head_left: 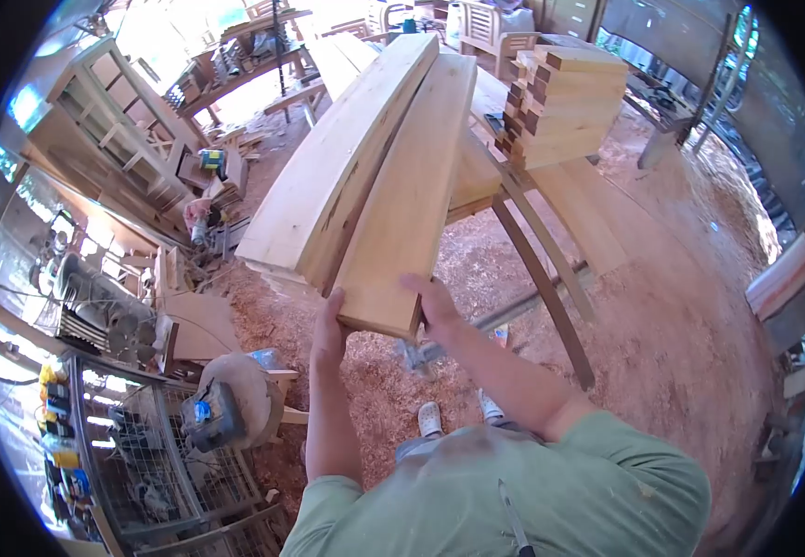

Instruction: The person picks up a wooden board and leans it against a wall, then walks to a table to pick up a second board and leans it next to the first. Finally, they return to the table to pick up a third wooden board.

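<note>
A long pale wooden plank [407, 190] stretches away from me, its near end between my two hands. My left hand [330, 327] is closed on the left corner of that end, thumb along the side. On the right edge, my right hand [432, 304] grips the same plank with the thumb on its top face. Just left of it lies a thicker stack of planks [337, 167], with a dark gap between the two. The undersides of my fingers are hidden by the wood.
A stack of short boards with dark ends [570, 107] stands on the bench at the back right. Slanting wooden legs [542, 288] reach down to the shavings-covered floor [662, 306]. To the left are a round stool-like block [252, 399], a wire-mesh rack [156, 446] and a wooden cabinet frame [110, 102].
</note>
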The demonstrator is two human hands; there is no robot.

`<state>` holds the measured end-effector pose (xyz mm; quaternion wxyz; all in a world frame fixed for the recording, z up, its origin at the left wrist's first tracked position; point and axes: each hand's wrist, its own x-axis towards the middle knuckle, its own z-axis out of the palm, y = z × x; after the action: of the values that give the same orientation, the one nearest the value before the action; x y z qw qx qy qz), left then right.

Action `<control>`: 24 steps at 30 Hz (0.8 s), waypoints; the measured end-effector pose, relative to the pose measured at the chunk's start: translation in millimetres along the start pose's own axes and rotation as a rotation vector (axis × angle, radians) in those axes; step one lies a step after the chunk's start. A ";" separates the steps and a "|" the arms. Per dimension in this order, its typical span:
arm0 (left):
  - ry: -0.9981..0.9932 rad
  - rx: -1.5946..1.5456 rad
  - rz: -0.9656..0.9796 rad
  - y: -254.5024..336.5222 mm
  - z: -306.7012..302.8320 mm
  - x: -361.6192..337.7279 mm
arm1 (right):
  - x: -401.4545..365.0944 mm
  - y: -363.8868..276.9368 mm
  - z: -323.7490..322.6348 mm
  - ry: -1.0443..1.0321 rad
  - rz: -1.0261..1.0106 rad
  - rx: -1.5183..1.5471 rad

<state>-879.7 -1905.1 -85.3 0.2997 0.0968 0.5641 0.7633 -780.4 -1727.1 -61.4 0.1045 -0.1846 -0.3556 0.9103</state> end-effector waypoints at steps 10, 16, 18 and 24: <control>-0.415 0.300 -0.311 -23.2 52.5 -93.9 | -113.8 -10.6 -84.8 0.137 0.031 -0.038; -0.802 0.336 -0.441 -52.3 87.9 -97.2 | -268.7 -49.3 -96.5 0.359 -0.104 -0.362; -0.657 0.421 -0.348 -46.4 113.7 -94.0 | -295.7 -37.5 -171.1 0.317 -0.068 -0.363; -0.548 0.428 -0.238 -47.7 120.9 -90.0 | -387.2 -42.3 -182.7 0.228 0.077 -0.225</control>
<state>-732.1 -1850.3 -70.4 0.4994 0.2920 0.6172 0.5333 -350.6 -1709.6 -55.0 0.0878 -0.3105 -0.4337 0.8413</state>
